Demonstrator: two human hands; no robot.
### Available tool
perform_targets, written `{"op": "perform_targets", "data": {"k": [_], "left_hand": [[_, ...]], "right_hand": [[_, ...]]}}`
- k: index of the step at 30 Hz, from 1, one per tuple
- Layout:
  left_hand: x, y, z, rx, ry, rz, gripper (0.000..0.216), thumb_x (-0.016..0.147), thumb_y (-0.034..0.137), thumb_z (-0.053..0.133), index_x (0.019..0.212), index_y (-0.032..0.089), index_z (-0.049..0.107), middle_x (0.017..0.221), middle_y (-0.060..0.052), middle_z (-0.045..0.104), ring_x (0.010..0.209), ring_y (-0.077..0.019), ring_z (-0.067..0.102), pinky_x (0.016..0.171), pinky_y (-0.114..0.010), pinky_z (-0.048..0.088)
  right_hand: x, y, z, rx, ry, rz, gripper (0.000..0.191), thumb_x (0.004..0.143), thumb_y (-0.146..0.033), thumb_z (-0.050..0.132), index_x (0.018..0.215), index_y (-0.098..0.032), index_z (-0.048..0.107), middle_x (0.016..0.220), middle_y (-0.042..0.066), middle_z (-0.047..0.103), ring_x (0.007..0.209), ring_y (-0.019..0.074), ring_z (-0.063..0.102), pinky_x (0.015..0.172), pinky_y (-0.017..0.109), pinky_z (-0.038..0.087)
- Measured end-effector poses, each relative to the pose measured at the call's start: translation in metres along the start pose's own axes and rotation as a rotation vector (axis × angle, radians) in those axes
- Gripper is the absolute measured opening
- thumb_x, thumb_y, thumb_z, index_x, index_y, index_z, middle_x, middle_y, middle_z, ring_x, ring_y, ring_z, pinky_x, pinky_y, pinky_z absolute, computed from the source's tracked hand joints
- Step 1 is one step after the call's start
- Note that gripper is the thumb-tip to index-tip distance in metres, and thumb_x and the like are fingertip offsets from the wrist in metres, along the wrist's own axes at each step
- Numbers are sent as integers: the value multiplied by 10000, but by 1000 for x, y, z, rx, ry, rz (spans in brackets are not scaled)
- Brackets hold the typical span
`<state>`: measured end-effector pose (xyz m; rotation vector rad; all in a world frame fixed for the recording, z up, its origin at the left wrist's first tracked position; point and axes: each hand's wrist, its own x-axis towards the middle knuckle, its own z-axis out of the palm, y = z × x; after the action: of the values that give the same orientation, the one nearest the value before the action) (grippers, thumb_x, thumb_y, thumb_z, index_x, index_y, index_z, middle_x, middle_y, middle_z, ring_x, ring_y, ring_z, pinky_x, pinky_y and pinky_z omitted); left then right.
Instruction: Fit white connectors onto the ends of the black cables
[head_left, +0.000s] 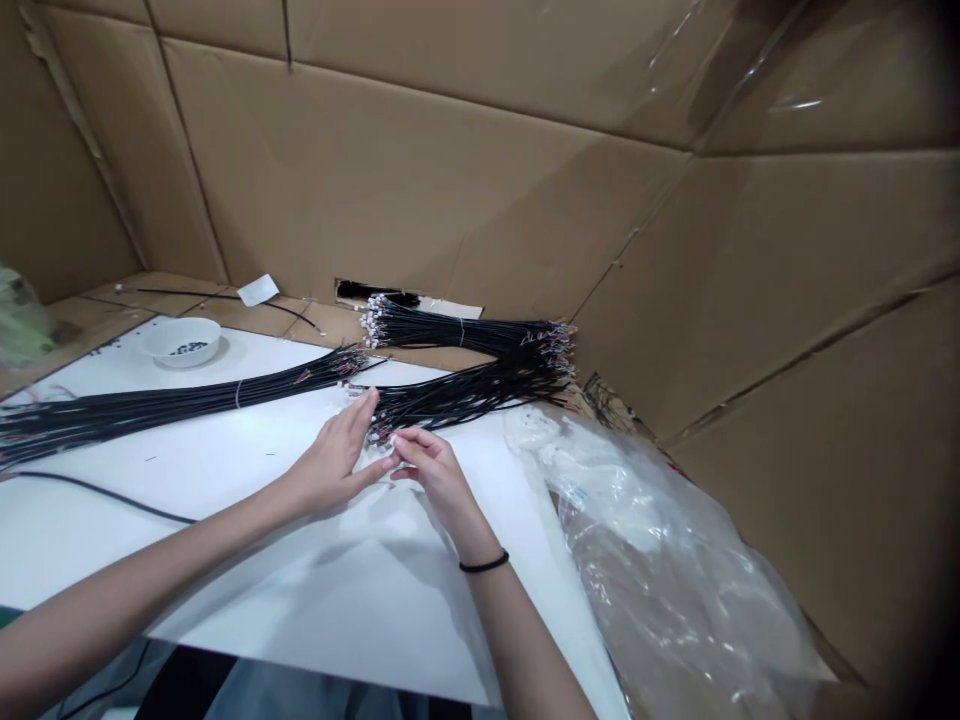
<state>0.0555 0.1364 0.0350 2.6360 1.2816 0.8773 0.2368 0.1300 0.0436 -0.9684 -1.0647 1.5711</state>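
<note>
My left hand (334,455) is held over the white board with its fingers stretched out together and its thumb apart. Its fingertips are beside the white connector ends of a black cable bundle (465,390), and its thumb tip reaches my right hand. With thumb and index finger, my right hand (435,475) pinches a small white connector (394,440) at the near end of that bundle. Whether a wire runs from this connector is hard to make out. A second black cable bundle (187,395), tied in the middle, lies to the left of my hands.
Another tied cable bundle (457,328) lies behind, against the cardboard wall (420,180). A white bowl (184,342) with small dark parts stands at the back left, near a paper slip (258,290). Clear plastic bags (660,560) cover the right side. One loose cable (105,492) lies at the left.
</note>
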Motion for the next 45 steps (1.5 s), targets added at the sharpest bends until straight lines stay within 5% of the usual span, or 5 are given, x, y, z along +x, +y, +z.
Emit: {"op": "perform_targets", "data": {"k": [4, 15, 25, 32, 45], "left_hand": [[-13, -1, 12, -28, -109, 17, 829, 933, 507, 493, 1551, 237, 10, 1597, -206, 190, 1444, -383, 253, 1101, -583, 307], [-19, 10, 20, -263, -157, -160, 301, 931, 272, 475, 1171, 167, 622, 1073, -152, 651, 986, -300, 606, 856, -454, 484], [-14, 32, 1, -771, -508, -480, 421, 928, 425, 450, 793, 112, 696, 561, 10, 539, 488, -100, 444, 465, -207, 328], [-8, 35, 7, -993, -653, -598, 347, 854, 421, 525, 736, 117, 642, 526, 28, 497, 496, -94, 437, 512, -210, 334], [-5, 47, 18, -1056, -531, -785, 274, 823, 345, 602, 958, 128, 700, 530, 47, 501, 483, -85, 398, 498, -215, 304]], "right_hand": [[3, 2, -16, 36, 69, 27, 320, 648, -401, 823, 838, -172, 706, 699, 4, 676, 645, 135, 648, 553, 219, 533], [6, 15, -45, 57, 177, 42, 278, 634, -331, 836, 805, -172, 684, 742, 17, 705, 656, 141, 656, 517, 209, 522], [-14, 23, -41, 84, 166, 50, 237, 652, -302, 820, 781, -167, 674, 714, 17, 708, 586, 118, 636, 503, 199, 534], [-21, 22, -42, 79, 146, 56, 217, 642, -293, 815, 753, -167, 677, 692, 11, 698, 578, 121, 637, 491, 207, 532], [-27, 30, -52, 43, 116, 13, 168, 699, -297, 759, 790, -187, 671, 559, -66, 565, 414, 62, 506, 390, 161, 413]]}}
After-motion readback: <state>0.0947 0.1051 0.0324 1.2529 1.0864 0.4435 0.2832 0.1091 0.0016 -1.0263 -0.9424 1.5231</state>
